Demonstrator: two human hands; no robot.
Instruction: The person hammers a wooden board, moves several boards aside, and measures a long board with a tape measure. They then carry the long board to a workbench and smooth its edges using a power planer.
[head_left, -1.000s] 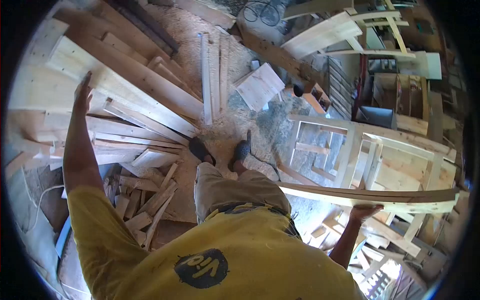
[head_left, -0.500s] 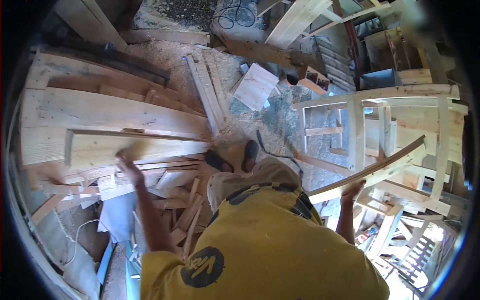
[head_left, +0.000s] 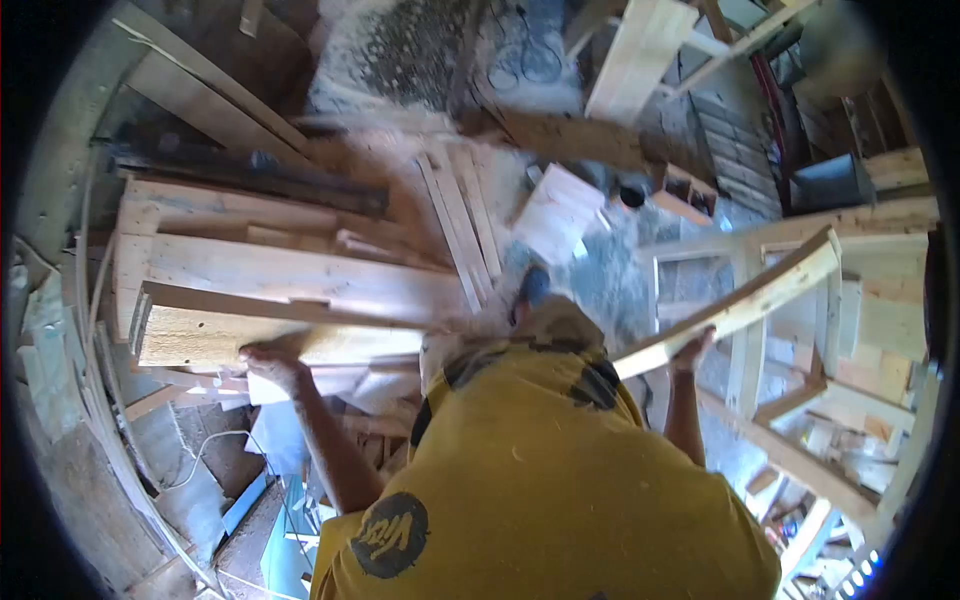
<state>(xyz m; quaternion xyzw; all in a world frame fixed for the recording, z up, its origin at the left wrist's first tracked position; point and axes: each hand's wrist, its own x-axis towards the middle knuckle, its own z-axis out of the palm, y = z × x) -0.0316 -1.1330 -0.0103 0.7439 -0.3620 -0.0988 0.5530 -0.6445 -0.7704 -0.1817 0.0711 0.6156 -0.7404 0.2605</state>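
Note:
My left hand (head_left: 276, 364) grips the lower edge of a long wooden board (head_left: 215, 330), partly blurred by motion, which stretches across the left side with its layered end outward. On the other side, my right hand (head_left: 691, 352) is closed round the lower edge of a pale board (head_left: 775, 292) that rises outward to the right. My torso covers the middle, so I cannot tell whether both hands hold one board or two. Behind the left board is a wide wooden plank (head_left: 300, 275). The right board overlaps a wooden frame (head_left: 745, 345) in this view.
Loose strips (head_left: 455, 230) and a white square panel (head_left: 560, 212) lie on the sawdust-strewn floor ahead. A small wooden box (head_left: 685, 194) stands near a dark round container (head_left: 632, 194). Beyond lies a black cable (head_left: 525, 55). A blue-grey bin (head_left: 828, 185) is at the right.
My body and view have shifted, and one foot has stepped forward. The boards have moved along with my hands; the right one now stands farther in front of the frame.

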